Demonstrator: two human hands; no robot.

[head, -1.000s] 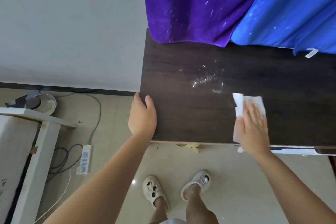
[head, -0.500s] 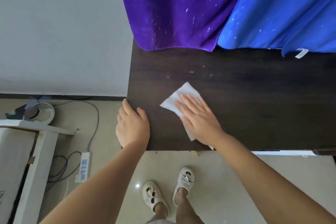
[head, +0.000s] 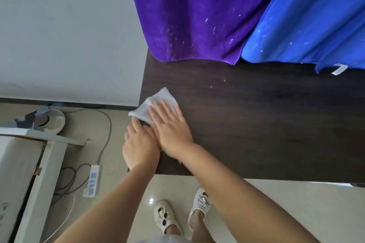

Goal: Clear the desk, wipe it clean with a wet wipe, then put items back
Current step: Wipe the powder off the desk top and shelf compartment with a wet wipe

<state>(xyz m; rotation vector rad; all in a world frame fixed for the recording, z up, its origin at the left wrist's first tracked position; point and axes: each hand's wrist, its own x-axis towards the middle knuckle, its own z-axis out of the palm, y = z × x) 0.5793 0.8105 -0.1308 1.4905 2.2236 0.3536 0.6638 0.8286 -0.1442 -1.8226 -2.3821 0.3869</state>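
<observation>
A dark wooden desk point(head: 266, 130) fills the right half of the view, with a few small wet specks near its back. A white wet wipe point(head: 152, 102) lies flat at the desk's left edge, one corner hanging past it. My right hand point(head: 170, 126) presses on the wipe with straight, spread fingers. My left hand point(head: 140, 144) rests on the desk's front left corner, right beside the right hand, its fingertips touching the wipe's lower edge.
A purple cloth point(head: 193, 14) and a blue cloth point(head: 308, 19) hang over the desk's back edge. On the floor to the left are a white power strip point(head: 91, 180) with cables, a round fan base point(head: 50, 121) and a white frame point(head: 41, 173).
My right hand has slid the wipe from the desk's right part leftward to the left edge, over the wet patch, which is mostly gone. The left hand stays at the corner.
</observation>
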